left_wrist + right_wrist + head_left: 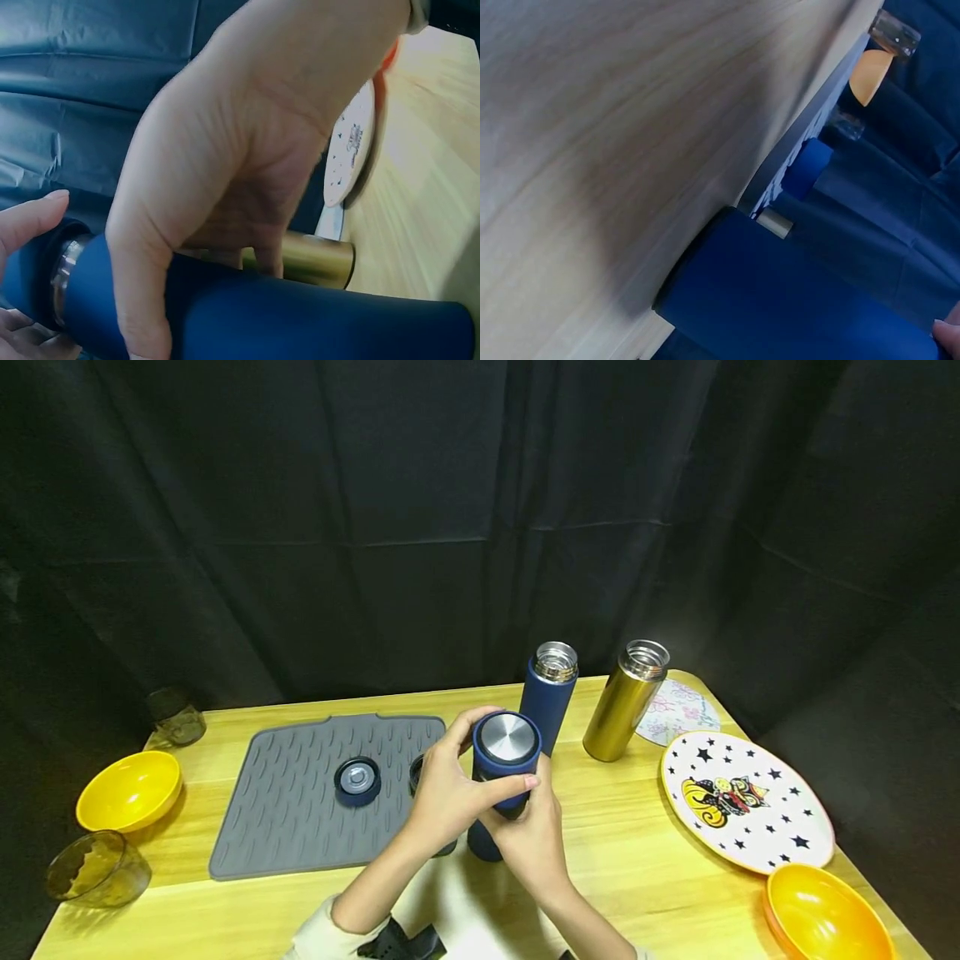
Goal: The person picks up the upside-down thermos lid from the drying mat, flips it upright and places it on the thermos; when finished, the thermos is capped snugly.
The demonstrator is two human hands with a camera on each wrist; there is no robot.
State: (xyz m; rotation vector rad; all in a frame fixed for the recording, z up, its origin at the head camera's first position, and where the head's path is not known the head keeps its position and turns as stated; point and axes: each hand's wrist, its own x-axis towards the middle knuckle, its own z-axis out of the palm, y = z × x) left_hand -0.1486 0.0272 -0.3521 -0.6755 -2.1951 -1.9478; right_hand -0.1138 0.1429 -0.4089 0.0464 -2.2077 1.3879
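Both hands are on a dark blue thermos flask [487,843], upright in front of me. My left hand [446,785] grips its blue lid [510,739], which has a silver disc on top, with fingers round the far side and thumb across the front. Just below, my right hand [528,847] wraps round the body. A strip of metal neck [66,274] shows between lid and body in the left wrist view. Whether the flask's base touches the table cannot be told. Behind stand a lidless blue flask [550,697] and a lidless gold flask [621,710].
A grey ridged mat [292,810] holds a blue lid [357,781] and a dark round piece [416,770] partly hidden by my left hand. Yellow bowl [127,789] and glasses [101,872] stand left. A patterned plate [795,793], orange bowl [828,914] and round mat [678,710] lie right.
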